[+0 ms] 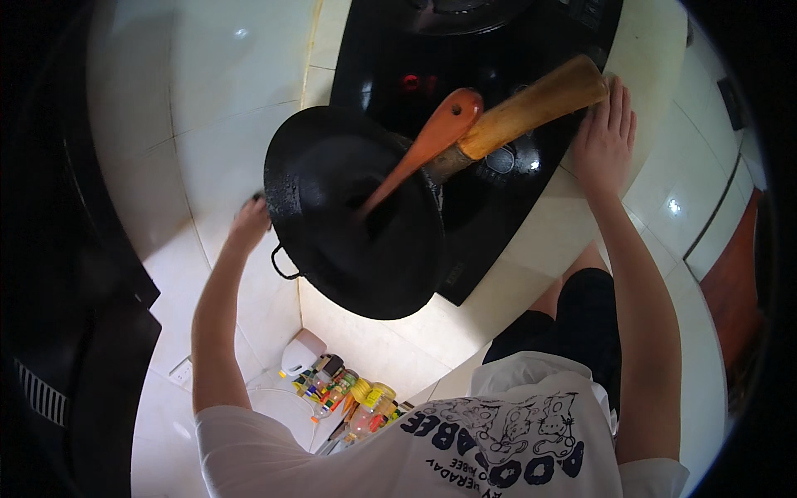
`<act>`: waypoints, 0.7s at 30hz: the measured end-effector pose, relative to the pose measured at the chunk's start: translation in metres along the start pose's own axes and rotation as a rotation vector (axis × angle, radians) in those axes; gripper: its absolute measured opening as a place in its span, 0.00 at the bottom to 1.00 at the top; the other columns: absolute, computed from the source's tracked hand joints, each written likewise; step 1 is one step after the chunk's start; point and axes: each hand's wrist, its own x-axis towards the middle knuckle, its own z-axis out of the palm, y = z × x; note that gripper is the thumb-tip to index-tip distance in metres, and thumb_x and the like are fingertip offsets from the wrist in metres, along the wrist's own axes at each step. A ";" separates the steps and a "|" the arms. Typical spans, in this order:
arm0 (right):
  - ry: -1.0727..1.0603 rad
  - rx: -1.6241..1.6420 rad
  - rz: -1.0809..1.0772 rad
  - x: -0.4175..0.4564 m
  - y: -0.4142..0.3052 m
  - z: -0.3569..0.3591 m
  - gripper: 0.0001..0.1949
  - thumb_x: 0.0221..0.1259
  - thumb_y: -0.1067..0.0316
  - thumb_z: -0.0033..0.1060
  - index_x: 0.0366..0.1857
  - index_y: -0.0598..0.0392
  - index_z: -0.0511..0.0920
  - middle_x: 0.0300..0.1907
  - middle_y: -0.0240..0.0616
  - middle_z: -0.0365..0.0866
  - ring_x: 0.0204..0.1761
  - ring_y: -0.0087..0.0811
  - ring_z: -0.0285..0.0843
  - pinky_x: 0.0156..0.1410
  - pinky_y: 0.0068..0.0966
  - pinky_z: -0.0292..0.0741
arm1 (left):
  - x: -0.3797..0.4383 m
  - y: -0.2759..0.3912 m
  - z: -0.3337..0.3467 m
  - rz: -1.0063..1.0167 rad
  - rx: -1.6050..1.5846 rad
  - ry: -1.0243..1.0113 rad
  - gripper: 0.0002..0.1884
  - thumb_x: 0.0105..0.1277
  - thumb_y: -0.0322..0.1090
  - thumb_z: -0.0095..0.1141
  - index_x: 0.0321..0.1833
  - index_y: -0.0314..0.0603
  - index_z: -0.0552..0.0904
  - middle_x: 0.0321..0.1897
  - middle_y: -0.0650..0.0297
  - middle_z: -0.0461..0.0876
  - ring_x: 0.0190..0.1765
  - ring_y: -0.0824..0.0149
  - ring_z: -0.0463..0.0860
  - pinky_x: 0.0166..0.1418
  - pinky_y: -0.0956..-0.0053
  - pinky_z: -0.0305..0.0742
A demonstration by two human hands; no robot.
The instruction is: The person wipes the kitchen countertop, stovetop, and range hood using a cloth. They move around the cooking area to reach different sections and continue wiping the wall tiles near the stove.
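Observation:
A black wok [336,261] with a wooden handle [535,109] and a small loop handle [285,263] lies before me, partly over the black cooktop [479,249]. A reddish-brown wooden utensil [436,131] leans in it, its far end lost in the dark bowl. My left hand [250,221] is at the wok's left rim, near the wall; a small dark thing shows at its fingers, which are partly hidden, so its hold is unclear. My right hand [604,140] rests flat with straight fingers at the cooktop's right edge, close to the end of the wooden handle, without gripping it.
Bottles and jars [358,398] and a white plastic jug [302,352] stand in the counter's corner below the wok. The tiled wall [218,124] rises at left, with a socket [182,371]. A dark appliance [118,311] borders the far left. Another burner area [461,12] is at the top.

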 end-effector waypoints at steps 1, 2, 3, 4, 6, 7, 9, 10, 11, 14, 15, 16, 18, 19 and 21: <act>-0.004 -0.009 0.004 0.000 0.001 0.001 0.26 0.72 0.62 0.36 0.73 0.51 0.55 0.75 0.37 0.53 0.78 0.36 0.45 0.79 0.37 0.45 | -0.024 0.002 0.004 0.098 0.174 -0.065 0.11 0.57 0.34 0.55 0.43 0.42 0.81 0.51 0.61 0.76 0.56 0.61 0.74 0.54 0.69 0.75; -0.007 -0.016 0.005 0.000 0.001 0.002 0.26 0.72 0.62 0.36 0.73 0.51 0.55 0.75 0.37 0.52 0.78 0.36 0.44 0.79 0.37 0.45 | -0.050 0.004 0.007 0.205 0.341 -0.115 0.11 0.57 0.34 0.56 0.42 0.41 0.82 0.51 0.62 0.76 0.57 0.62 0.74 0.54 0.70 0.75; -0.011 -0.024 0.008 -0.001 0.001 0.003 0.26 0.72 0.61 0.36 0.73 0.51 0.55 0.76 0.37 0.52 0.78 0.35 0.44 0.79 0.37 0.45 | -0.070 0.008 0.003 0.217 0.373 -0.122 0.11 0.56 0.34 0.56 0.41 0.41 0.82 0.51 0.63 0.76 0.58 0.63 0.73 0.54 0.70 0.74; -0.015 -0.036 0.010 0.000 0.002 0.003 0.26 0.72 0.62 0.35 0.73 0.51 0.55 0.76 0.37 0.51 0.78 0.35 0.43 0.80 0.37 0.44 | -0.090 0.007 -0.002 0.192 0.353 -0.047 0.13 0.56 0.33 0.56 0.43 0.40 0.82 0.51 0.63 0.76 0.59 0.63 0.73 0.55 0.70 0.74; -0.016 -0.027 -0.001 0.000 0.002 0.002 0.26 0.72 0.62 0.35 0.73 0.51 0.55 0.76 0.37 0.51 0.78 0.35 0.43 0.80 0.37 0.44 | -0.123 0.003 -0.018 0.141 0.320 0.106 0.16 0.55 0.32 0.55 0.47 0.39 0.82 0.52 0.63 0.76 0.59 0.63 0.72 0.56 0.69 0.74; -0.010 -0.026 -0.001 0.000 0.002 0.002 0.26 0.72 0.62 0.35 0.73 0.51 0.55 0.76 0.37 0.51 0.78 0.35 0.43 0.80 0.37 0.44 | -0.126 0.002 -0.032 0.108 0.343 0.135 0.17 0.55 0.31 0.55 0.49 0.38 0.82 0.53 0.63 0.76 0.59 0.63 0.72 0.57 0.69 0.73; -0.020 -0.031 0.005 0.002 0.001 -0.001 0.26 0.72 0.63 0.36 0.73 0.52 0.54 0.76 0.38 0.50 0.78 0.36 0.44 0.80 0.37 0.44 | -0.128 0.001 -0.058 0.041 0.395 0.196 0.21 0.55 0.29 0.54 0.54 0.38 0.81 0.54 0.63 0.75 0.59 0.63 0.72 0.58 0.69 0.73; -0.023 -0.026 -0.001 0.001 0.001 -0.002 0.26 0.72 0.63 0.36 0.73 0.52 0.54 0.76 0.39 0.50 0.78 0.36 0.44 0.80 0.37 0.44 | -0.126 0.002 -0.064 0.000 0.398 0.206 0.22 0.56 0.29 0.53 0.57 0.38 0.79 0.56 0.63 0.75 0.59 0.63 0.72 0.59 0.68 0.72; -0.025 -0.022 -0.004 0.001 0.000 -0.003 0.26 0.72 0.63 0.36 0.73 0.52 0.54 0.76 0.39 0.50 0.78 0.36 0.44 0.79 0.38 0.45 | -0.121 0.001 -0.071 -0.015 0.413 0.232 0.22 0.56 0.30 0.53 0.57 0.38 0.79 0.56 0.63 0.74 0.59 0.63 0.72 0.59 0.68 0.72; -0.043 -0.039 -0.004 0.002 -0.005 -0.009 0.27 0.71 0.64 0.37 0.73 0.54 0.54 0.76 0.39 0.50 0.78 0.37 0.44 0.79 0.37 0.46 | -0.083 0.003 -0.089 -0.048 0.427 0.302 0.23 0.58 0.31 0.51 0.59 0.40 0.77 0.57 0.62 0.74 0.59 0.62 0.72 0.60 0.67 0.71; -0.052 -0.042 -0.004 0.002 -0.005 -0.010 0.27 0.71 0.64 0.37 0.73 0.54 0.54 0.76 0.39 0.49 0.78 0.37 0.44 0.79 0.37 0.46 | -0.067 0.001 -0.096 -0.045 0.441 0.302 0.24 0.58 0.31 0.51 0.60 0.40 0.77 0.58 0.62 0.73 0.59 0.62 0.72 0.60 0.67 0.71; -0.060 -0.037 0.002 0.003 -0.006 -0.011 0.27 0.71 0.65 0.37 0.73 0.55 0.53 0.76 0.39 0.49 0.78 0.37 0.44 0.79 0.37 0.46 | -0.050 -0.002 -0.104 -0.041 0.455 0.299 0.24 0.58 0.31 0.51 0.61 0.41 0.76 0.58 0.62 0.73 0.59 0.62 0.72 0.61 0.67 0.71; -0.080 -0.059 0.008 0.005 -0.007 -0.010 0.27 0.70 0.65 0.37 0.73 0.55 0.53 0.76 0.39 0.49 0.78 0.37 0.45 0.79 0.37 0.47 | -0.015 -0.010 -0.128 -0.122 0.465 0.352 0.25 0.59 0.31 0.50 0.63 0.42 0.75 0.59 0.61 0.72 0.59 0.61 0.72 0.61 0.65 0.70; -0.096 -0.075 0.013 0.005 -0.006 -0.012 0.27 0.70 0.66 0.36 0.73 0.55 0.53 0.76 0.39 0.49 0.78 0.37 0.45 0.79 0.37 0.47 | 0.004 -0.014 -0.144 -0.203 0.453 0.407 0.26 0.59 0.30 0.50 0.64 0.42 0.74 0.59 0.61 0.72 0.59 0.61 0.71 0.62 0.65 0.70; -0.117 -0.065 0.010 0.007 -0.004 -0.018 0.27 0.70 0.66 0.37 0.73 0.55 0.53 0.77 0.40 0.49 0.78 0.38 0.44 0.79 0.37 0.47 | 0.050 -0.024 -0.199 -0.308 0.443 0.617 0.26 0.60 0.29 0.48 0.65 0.43 0.73 0.59 0.60 0.71 0.59 0.58 0.71 0.61 0.64 0.70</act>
